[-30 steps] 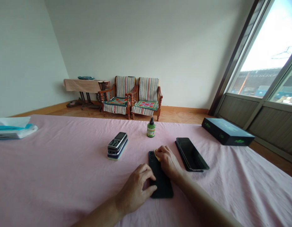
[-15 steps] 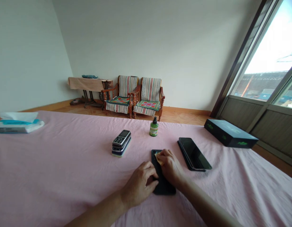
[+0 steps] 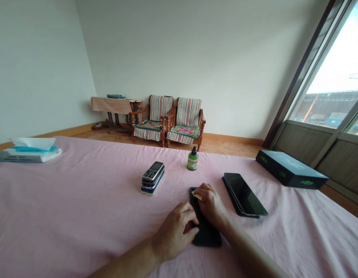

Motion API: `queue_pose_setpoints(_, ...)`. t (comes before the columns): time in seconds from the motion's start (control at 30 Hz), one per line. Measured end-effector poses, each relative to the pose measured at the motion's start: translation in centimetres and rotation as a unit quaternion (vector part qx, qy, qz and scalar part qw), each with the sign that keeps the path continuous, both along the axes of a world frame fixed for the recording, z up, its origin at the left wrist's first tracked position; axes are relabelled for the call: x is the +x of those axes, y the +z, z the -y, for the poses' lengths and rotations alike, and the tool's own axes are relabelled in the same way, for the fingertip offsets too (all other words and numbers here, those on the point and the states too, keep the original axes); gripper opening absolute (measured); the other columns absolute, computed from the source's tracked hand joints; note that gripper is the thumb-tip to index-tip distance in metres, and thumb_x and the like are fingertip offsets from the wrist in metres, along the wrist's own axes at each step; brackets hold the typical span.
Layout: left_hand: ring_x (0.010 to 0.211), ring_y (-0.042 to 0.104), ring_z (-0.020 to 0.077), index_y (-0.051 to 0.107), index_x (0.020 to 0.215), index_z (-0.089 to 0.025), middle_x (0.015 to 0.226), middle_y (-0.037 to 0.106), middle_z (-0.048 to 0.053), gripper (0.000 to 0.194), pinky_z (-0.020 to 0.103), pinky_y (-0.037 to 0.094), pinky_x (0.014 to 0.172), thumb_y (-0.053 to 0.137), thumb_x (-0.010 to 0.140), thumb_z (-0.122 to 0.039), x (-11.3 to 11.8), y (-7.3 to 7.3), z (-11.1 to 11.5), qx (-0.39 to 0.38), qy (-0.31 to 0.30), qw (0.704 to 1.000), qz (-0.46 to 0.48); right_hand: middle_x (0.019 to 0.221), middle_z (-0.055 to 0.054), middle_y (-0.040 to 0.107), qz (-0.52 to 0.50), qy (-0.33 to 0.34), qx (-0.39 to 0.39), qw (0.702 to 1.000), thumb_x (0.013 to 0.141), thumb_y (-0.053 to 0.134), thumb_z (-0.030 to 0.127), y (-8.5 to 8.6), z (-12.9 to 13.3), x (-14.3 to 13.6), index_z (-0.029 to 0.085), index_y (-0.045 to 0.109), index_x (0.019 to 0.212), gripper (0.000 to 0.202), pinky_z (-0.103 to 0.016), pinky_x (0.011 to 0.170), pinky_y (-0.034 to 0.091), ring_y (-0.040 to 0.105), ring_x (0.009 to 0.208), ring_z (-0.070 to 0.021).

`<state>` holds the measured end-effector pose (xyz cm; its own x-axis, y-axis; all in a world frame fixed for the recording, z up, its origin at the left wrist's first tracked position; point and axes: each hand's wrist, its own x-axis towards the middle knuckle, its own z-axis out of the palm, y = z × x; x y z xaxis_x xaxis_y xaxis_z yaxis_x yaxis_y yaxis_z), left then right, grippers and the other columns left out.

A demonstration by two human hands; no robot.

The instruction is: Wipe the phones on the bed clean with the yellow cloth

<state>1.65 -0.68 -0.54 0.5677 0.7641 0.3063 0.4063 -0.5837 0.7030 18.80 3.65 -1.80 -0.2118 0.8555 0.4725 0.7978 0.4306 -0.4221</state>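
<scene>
A dark phone (image 3: 207,234) lies back up on the pink cloth, between and under my two hands. The curled fingers of my left hand (image 3: 177,228) grip its left edge. A small yellowish cloth (image 3: 197,195) is pinched in my right hand (image 3: 210,204) and pressed on the phone's upper end, partly over the camera area. Left of the hands stands a stack of keypad phones (image 3: 152,177). Two large phones (image 3: 245,195) are stacked to the right, the top one with its black screen up. A green bottle (image 3: 192,159) with a black cap stands upright beyond my hands.
A pink cloth (image 3: 80,200) covers the surface. At the far left lies a tissue pack (image 3: 31,153). A black box (image 3: 292,170) sits at the far right. Two wooden chairs (image 3: 184,129) and a covered sewing table (image 3: 111,104) stand by the wall.
The view has shifted slightly, so everything sits a little further right and lower. My right hand with the cloth has moved slightly on the phone's upper end, baring less of the camera area.
</scene>
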Motion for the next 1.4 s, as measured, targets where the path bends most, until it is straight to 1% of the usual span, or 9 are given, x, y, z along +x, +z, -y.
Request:
queue_pose_setpoints(0.1, 0.093, 0.055, 0.0191, 0.063, 0.084, -0.019, 0.096, 0.057, 0.003, 0.017, 0.029, 0.043, 0.087, 0.065, 0.074, -0.006, 0.1, 0.0, 0.0, 0.002, 0.0, 1.0, -0.002, 0.078, -0.004, 0.059, -0.009, 0.006, 0.0, 1.0, 0.079, 0.047, -0.003, -0.2, -0.6, -0.1, 0.017, 0.067, 0.072, 0.029, -0.026, 0.073, 0.041, 0.053, 0.08, -0.017)
queue_pose_setpoints(0.27, 0.096, 0.054, 0.0198, 0.063, 0.086, -0.019, 0.097, 0.057, 0.003, 0.018, 0.03, 0.043, 0.088, 0.065, 0.075, -0.005, 0.2, 0.0, 0.2, 0.01, 0.005, 1.0, -0.013, 0.079, -0.004, 0.059, -0.021, 0.02, -0.002, 1.0, 0.076, 0.049, -0.004, -0.1, -0.8, 0.2, 0.017, 0.068, 0.078, 0.028, -0.026, 0.072, 0.041, 0.053, 0.08, -0.0165)
queue_pose_setpoints(0.43, 0.102, 0.051, 0.0231, 0.062, 0.085, -0.02, 0.1, 0.057, 0.004, 0.017, 0.036, 0.041, 0.093, 0.065, 0.076, -0.006, 0.5, 0.2, 0.7, 0.049, 0.026, 0.997, -0.055, 0.076, -0.003, 0.058, -0.033, 0.021, 0.004, 0.999, 0.082, 0.049, 0.0, -0.8, -1.2, -0.1, 0.017, 0.067, 0.071, 0.028, -0.026, 0.072, 0.04, 0.051, 0.078, -0.0162)
queue_pose_setpoints(0.63, 0.106, 0.049, 0.0236, 0.06, 0.083, -0.021, 0.101, 0.057, 0.002, 0.019, 0.038, 0.039, 0.097, 0.062, 0.076, -0.003, 0.9, 0.3, 0.9, 0.073, 0.033, 0.995, -0.066, 0.078, -0.003, 0.059, -0.04, 0.032, 0.008, 0.999, 0.085, 0.053, 0.004, -1.6, -1.8, 0.0, 0.018, 0.069, 0.075, 0.024, -0.025, 0.071, 0.039, 0.05, 0.078, -0.016)
queue_pose_setpoints(0.73, 0.106, 0.049, 0.0223, 0.057, 0.08, -0.021, 0.097, 0.057, 0.001, 0.019, 0.035, 0.038, 0.099, 0.061, 0.077, -0.002, 1.0, 0.4, 0.8, 0.079, 0.017, 0.994, -0.067, 0.079, -0.003, 0.059, -0.036, 0.039, 0.008, 0.999, 0.087, 0.053, 0.006, -1.5, -1.8, -0.3, 0.019, 0.069, 0.075, 0.023, -0.025, 0.071, 0.039, 0.05, 0.078, -0.0161)
queue_pose_setpoints(0.93, 0.103, 0.05, 0.0199, 0.057, 0.081, -0.02, 0.099, 0.056, 0.001, 0.018, 0.029, 0.041, 0.094, 0.061, 0.077, -0.003, 0.9, 0.5, 0.7, 0.053, 0.012, 0.996, -0.066, 0.081, -0.002, 0.058, -0.017, 0.055, 0.004, 0.998, 0.088, 0.055, 0.012, -0.8, -1.3, -1.0, 0.02, 0.066, 0.073, 0.021, -0.025, 0.071, 0.038, 0.049, 0.08, -0.0161)
queue_pose_setpoints(1.17, 0.099, 0.052, 0.0186, 0.056, 0.079, -0.019, 0.096, 0.057, 0.001, 0.02, 0.027, 0.042, 0.09, 0.058, 0.075, 0.0, 0.9, 0.6, 0.6, 0.046, 0.004, 0.996, -0.07, 0.077, -0.003, 0.056, -0.003, 0.027, -0.006, 1.0, 0.085, 0.049, 0.003, -0.3, -1.1, -0.3, 0.017, 0.061, 0.067, 0.026, -0.025, 0.072, 0.038, 0.049, 0.078, -0.0158)
queue_pose_setpoints(1.3, 0.095, 0.052, 0.0185, 0.057, 0.078, -0.02, 0.092, 0.057, 0.001, 0.019, 0.027, 0.043, 0.086, 0.057, 0.075, -0.001, 1.0, 0.6, 0.4, 0.046, 0.005, 0.996, -0.082, 0.077, -0.003, 0.057, 0.006, 0.024, -0.011, 1.0, 0.085, 0.05, 0.005, -0.3, -1.1, -0.7, 0.018, 0.06, 0.066, 0.025, -0.024, 0.071, 0.038, 0.05, 0.079, -0.0158)
queue_pose_setpoints(1.4, 0.095, 0.053, 0.0186, 0.058, 0.079, -0.02, 0.093, 0.058, 0.001, 0.019, 0.027, 0.043, 0.087, 0.057, 0.075, -0.002, 1.0, 0.5, 0.4, 0.046, 0.004, 0.995, -0.083, 0.077, -0.003, 0.057, 0.013, 0.018, -0.013, 1.0, 0.083, 0.05, 0.003, -0.2, -1.1, -0.6, 0.018, 0.06, 0.067, 0.024, -0.024, 0.071, 0.038, 0.05, 0.079, -0.016)
